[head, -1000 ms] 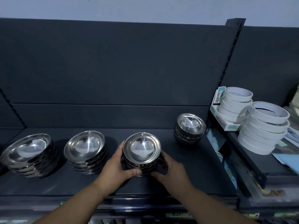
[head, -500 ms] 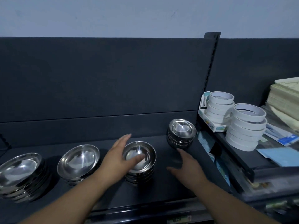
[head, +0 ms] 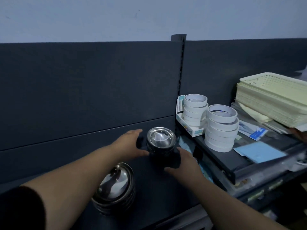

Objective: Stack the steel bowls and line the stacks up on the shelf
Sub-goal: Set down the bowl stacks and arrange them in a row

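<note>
– Dark shelf (head: 157,188) against a dark back panel (head: 83,88); where are the bowls?
– One stack of steel bowls (head: 160,140) at the back right, left hand (head: 128,143) and right hand (head: 184,161) spread wide either side, holding nothing; second stack (head: 114,188) nearer

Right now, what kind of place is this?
Likely a shop aisle: a dark display shelf holds bowl stacks, with tape rolls and stacked baskets beside them as stock.

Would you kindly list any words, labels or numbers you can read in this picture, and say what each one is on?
No text can be read.
Tape box: print too blurred.
Blue leaflet: print too blurred.
Shelf-edge labels: too small and blurred.
</note>
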